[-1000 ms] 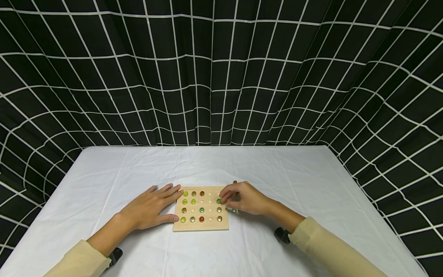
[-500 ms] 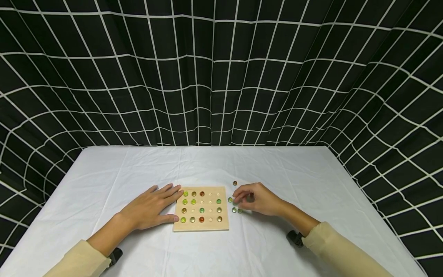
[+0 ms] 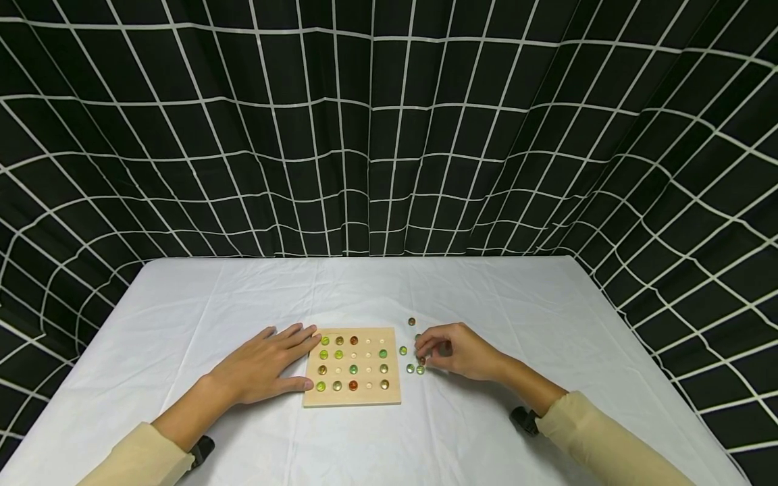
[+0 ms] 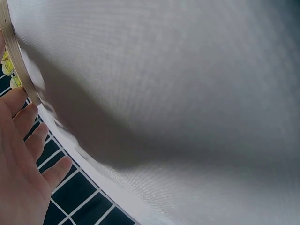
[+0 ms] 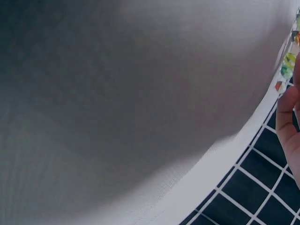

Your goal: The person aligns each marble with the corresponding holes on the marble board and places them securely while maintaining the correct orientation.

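Note:
A pale wooden board (image 3: pixel 361 398) with rows of shallow holes lies on the table, several holding green, yellow-green, amber and red glass marbles. My left hand (image 3: pixel 264 364) rests with spread fingers on the board's left edge; the left wrist view shows this hand (image 4: pixel 21 140) beside the board's side (image 4: pixel 16 56). Right of the board, my right hand (image 3: pixel 458 352) has its thumb and fingertips curled at a reddish-brown marble (image 3: pixel 422 361) and appears to pinch it. Close by lie loose green marbles (image 3: pixel 403 351). The right hand (image 5: pixel 289 126) shows only partly in the right wrist view.
A brown marble (image 3: pixel 411 322) lies farthest back, beyond the board's right corner. White cloth (image 3: pixel 498 297) covers the table, with a few creases. Black curtains (image 3: pixel 389 135) with a white grid stand behind and at both sides.
My right hand has moved right, from above the board to the loose marbles beside it. A reddish-brown marble now shows at its fingertips. The left hand has stayed in place.

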The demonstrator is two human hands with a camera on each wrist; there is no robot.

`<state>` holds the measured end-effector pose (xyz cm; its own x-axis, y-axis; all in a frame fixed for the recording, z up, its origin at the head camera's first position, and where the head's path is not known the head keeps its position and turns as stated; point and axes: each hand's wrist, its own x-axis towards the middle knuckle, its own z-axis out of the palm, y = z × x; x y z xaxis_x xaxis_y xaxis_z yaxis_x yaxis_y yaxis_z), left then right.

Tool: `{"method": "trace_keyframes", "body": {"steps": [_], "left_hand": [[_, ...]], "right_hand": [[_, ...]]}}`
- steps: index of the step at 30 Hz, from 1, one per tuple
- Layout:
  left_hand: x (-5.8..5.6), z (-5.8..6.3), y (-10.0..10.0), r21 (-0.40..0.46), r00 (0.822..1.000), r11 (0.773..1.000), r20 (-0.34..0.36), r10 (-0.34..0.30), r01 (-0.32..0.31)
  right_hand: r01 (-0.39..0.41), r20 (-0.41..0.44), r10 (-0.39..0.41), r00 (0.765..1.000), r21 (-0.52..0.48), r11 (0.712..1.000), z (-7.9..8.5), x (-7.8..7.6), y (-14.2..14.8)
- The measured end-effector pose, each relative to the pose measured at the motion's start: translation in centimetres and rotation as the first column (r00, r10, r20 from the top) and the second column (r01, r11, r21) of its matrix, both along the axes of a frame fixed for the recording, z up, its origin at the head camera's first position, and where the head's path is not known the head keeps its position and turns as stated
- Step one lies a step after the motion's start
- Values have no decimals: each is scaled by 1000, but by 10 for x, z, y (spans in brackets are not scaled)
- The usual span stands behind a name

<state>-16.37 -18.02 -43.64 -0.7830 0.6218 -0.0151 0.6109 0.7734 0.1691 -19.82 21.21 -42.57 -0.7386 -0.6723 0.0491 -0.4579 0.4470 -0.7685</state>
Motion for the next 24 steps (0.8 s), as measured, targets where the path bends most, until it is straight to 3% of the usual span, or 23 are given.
{"method": "trace_keyframes", "body": {"steps": [24], "left_hand": [[0,0,0,0,1000,1000,-12,-5,5]], "right_hand": [[-11,-76,19,997,102,995,-2,-4,-5]]}}
